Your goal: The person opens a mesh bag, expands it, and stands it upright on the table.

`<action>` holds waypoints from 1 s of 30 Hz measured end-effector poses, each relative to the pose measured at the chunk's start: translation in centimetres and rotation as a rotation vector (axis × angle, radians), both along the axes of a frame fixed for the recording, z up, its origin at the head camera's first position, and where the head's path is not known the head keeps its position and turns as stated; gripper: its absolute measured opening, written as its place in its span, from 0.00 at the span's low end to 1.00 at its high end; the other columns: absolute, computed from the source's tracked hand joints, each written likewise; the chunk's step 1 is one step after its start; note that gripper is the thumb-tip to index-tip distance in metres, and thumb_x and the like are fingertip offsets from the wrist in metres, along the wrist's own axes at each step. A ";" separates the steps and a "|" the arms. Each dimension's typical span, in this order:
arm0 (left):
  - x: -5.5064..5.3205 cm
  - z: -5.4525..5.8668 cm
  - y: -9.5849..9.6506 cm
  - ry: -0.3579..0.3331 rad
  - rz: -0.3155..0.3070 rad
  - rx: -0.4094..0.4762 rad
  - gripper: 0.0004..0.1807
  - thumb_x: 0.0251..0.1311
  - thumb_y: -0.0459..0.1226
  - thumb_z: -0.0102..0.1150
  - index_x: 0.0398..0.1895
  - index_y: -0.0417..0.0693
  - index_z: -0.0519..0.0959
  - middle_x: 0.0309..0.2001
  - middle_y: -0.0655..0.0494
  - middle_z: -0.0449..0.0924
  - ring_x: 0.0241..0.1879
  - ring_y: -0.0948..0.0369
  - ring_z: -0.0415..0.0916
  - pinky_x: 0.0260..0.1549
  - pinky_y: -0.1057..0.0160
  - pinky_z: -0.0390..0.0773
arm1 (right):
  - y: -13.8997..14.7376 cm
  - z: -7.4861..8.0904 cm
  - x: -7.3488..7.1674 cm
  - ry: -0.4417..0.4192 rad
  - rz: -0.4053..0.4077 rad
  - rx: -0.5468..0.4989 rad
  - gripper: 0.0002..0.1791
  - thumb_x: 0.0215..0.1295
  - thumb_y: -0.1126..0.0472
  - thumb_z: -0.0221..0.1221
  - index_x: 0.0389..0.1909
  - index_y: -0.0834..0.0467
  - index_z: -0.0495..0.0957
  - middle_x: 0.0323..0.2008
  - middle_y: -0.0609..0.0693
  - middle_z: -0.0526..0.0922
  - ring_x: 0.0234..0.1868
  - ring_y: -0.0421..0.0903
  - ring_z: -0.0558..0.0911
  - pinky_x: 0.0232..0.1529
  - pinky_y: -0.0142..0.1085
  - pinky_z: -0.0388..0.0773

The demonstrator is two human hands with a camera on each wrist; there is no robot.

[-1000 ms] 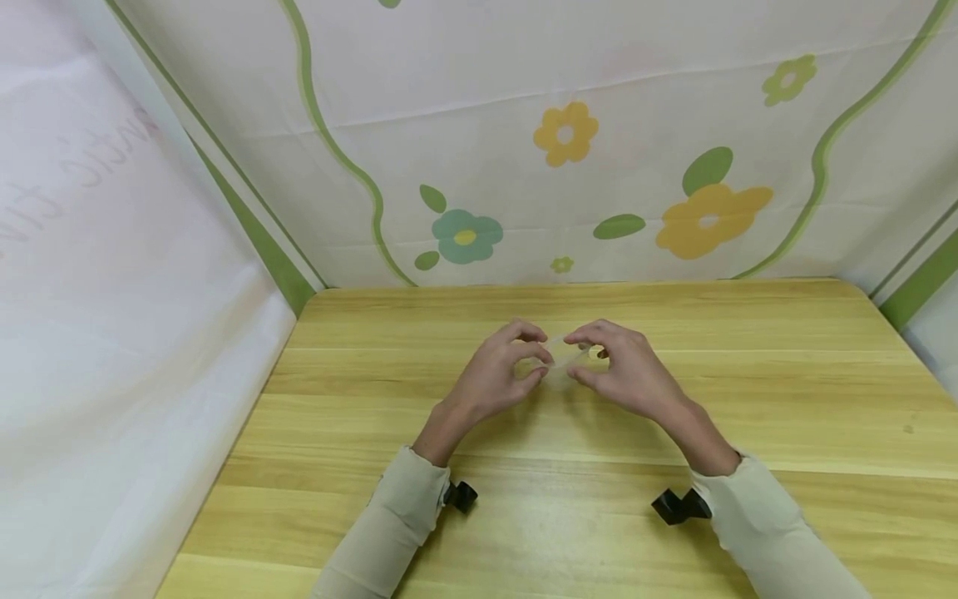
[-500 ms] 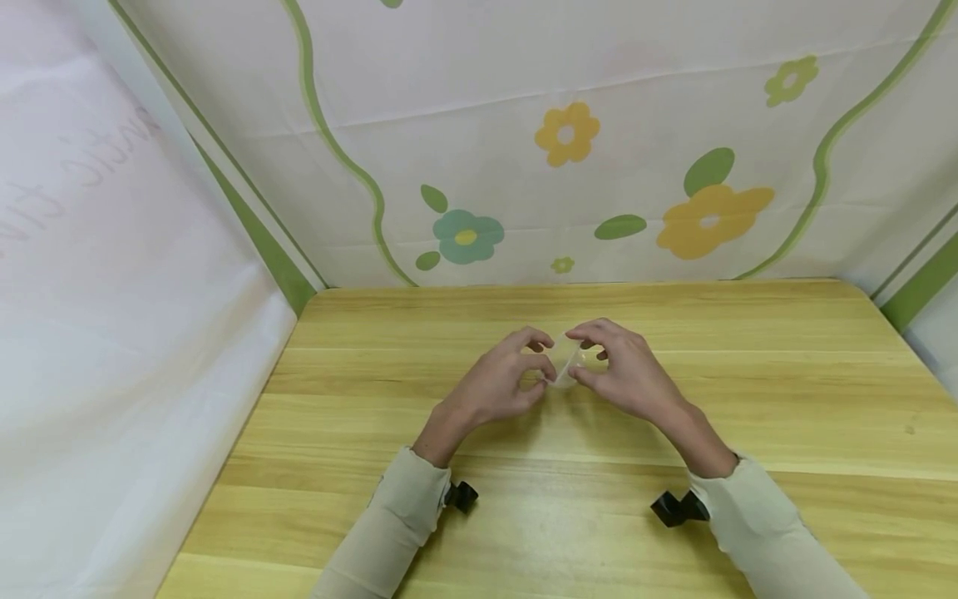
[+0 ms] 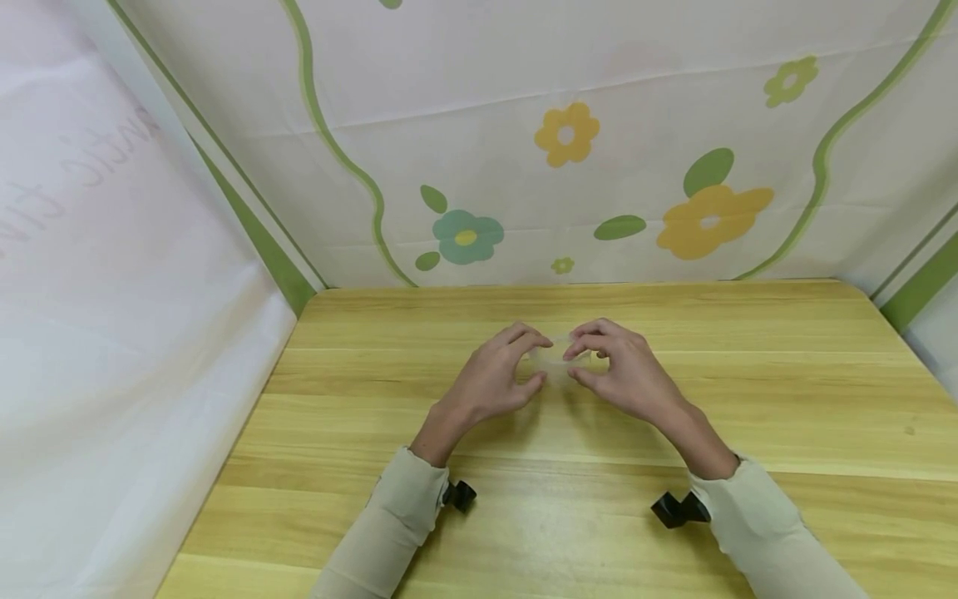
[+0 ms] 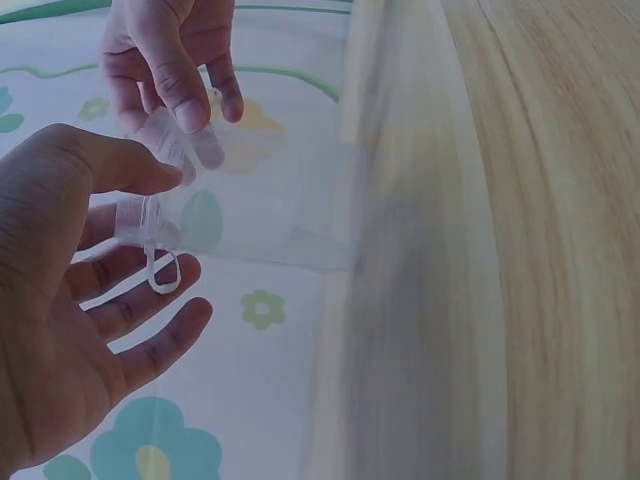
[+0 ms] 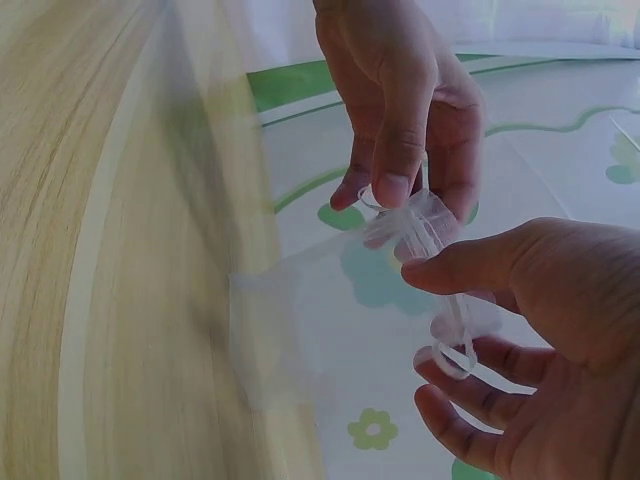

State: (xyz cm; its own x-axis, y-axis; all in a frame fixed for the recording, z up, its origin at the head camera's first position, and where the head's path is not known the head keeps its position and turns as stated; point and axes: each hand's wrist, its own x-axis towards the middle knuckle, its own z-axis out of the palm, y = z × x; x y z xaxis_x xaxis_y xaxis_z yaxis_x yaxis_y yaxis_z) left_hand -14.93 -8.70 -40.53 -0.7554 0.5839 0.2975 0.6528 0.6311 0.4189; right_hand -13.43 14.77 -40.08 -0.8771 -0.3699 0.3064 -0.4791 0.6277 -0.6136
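A translucent drawstring pouch (image 3: 554, 364) hangs between the two hands, just above the table. My left hand (image 3: 490, 374) pinches one side of its gathered mouth between thumb and fingers. At the opposite side, my right hand (image 3: 627, 368) pinches the mouth in the same way. In the left wrist view the sheer body of the pouch (image 4: 275, 215) spreads away from the fingers, with a thin cord loop (image 4: 163, 275) sticking out by the left hand. Another cord loop (image 5: 455, 362) shows beside the right fingers in the right wrist view. Whether anything lies inside, I cannot tell.
The wooden table (image 3: 554, 516) spreads under both forearms. A white cloth with printed flowers (image 3: 524, 191) rises behind the table's back edge, and a pale cloth (image 3: 135, 333) hangs along the left. Black wrist mounts (image 3: 677, 507) stick out from the sleeves.
The fingers have shifted along the pouch's mouth. Its rim tilted up toward the right half a second ago and now lies flatter. Both forearms stay almost in place.
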 end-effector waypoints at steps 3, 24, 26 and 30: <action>0.0 0.0 0.0 0.000 0.017 -0.003 0.23 0.67 0.37 0.73 0.64 0.44 0.82 0.60 0.52 0.82 0.56 0.56 0.84 0.55 0.57 0.87 | 0.0 0.0 0.1 0.003 0.009 0.006 0.05 0.62 0.68 0.75 0.37 0.56 0.90 0.55 0.58 0.86 0.56 0.61 0.86 0.55 0.58 0.86; 0.1 -0.3 0.5 -0.055 0.162 0.136 0.15 0.77 0.44 0.64 0.56 0.46 0.87 0.54 0.54 0.87 0.50 0.57 0.86 0.45 0.63 0.89 | 0.2 0.3 0.0 -0.050 0.112 0.064 0.04 0.63 0.66 0.76 0.36 0.54 0.92 0.55 0.58 0.86 0.56 0.59 0.86 0.56 0.58 0.84; 0.1 -0.4 0.5 -0.062 0.165 0.144 0.14 0.76 0.43 0.65 0.56 0.45 0.87 0.54 0.53 0.87 0.49 0.56 0.87 0.44 0.62 0.89 | 0.3 0.3 0.1 -0.062 0.141 0.073 0.04 0.63 0.66 0.76 0.35 0.53 0.92 0.56 0.58 0.86 0.56 0.59 0.86 0.56 0.57 0.85; 0.1 -0.4 0.6 -0.069 0.168 0.148 0.15 0.73 0.42 0.68 0.56 0.44 0.86 0.55 0.52 0.86 0.49 0.56 0.87 0.43 0.62 0.89 | 0.3 0.3 0.1 -0.081 0.179 0.084 0.04 0.63 0.64 0.76 0.34 0.51 0.92 0.57 0.56 0.85 0.56 0.58 0.85 0.55 0.56 0.86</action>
